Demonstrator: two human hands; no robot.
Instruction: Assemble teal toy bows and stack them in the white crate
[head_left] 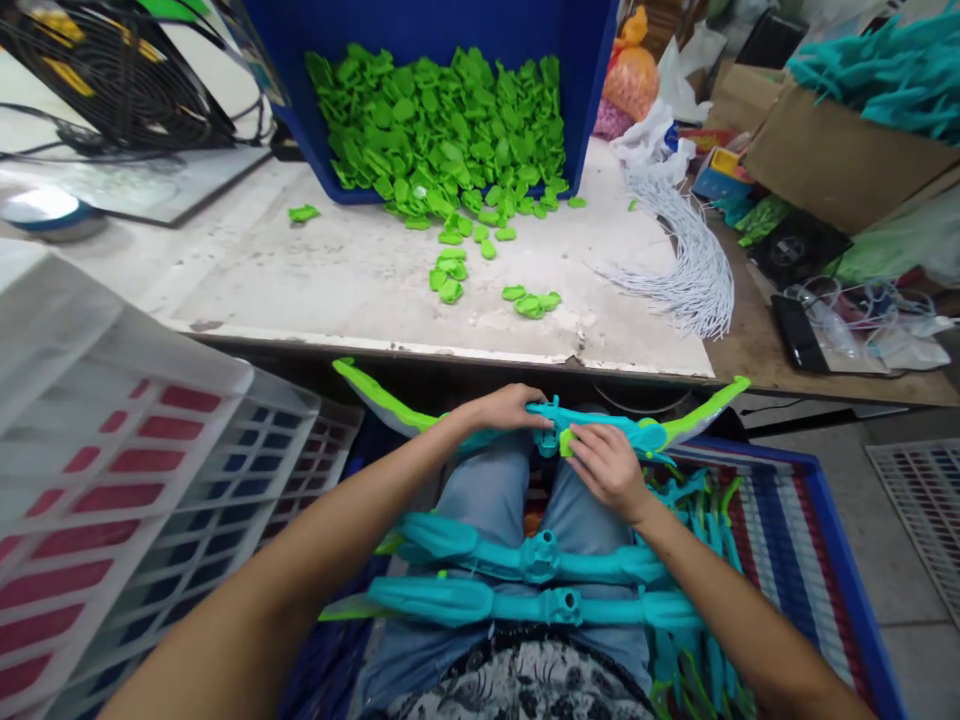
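Note:
A toy bow [611, 418] with a turquoise middle and lime-green tips lies across my knees, just under the table edge. My left hand [511, 408] is closed around its turquoise body, left of the centre. In the fingers of my right hand [609, 468] is a small green plastic piece [566, 442], held against the bow's middle fitting. Two more turquoise bows, one bow [540, 558] farther and one bow [562, 606] nearer, rest across my thighs.
A blue bin [330, 185] on the white table [315, 300] spills green pieces [450, 130]. White cords [697, 260] lie right. A white crate [225, 370] stands left. A blue-edged crate [847, 560] with bows is right. A cardboard box [840, 150] holds turquoise parts.

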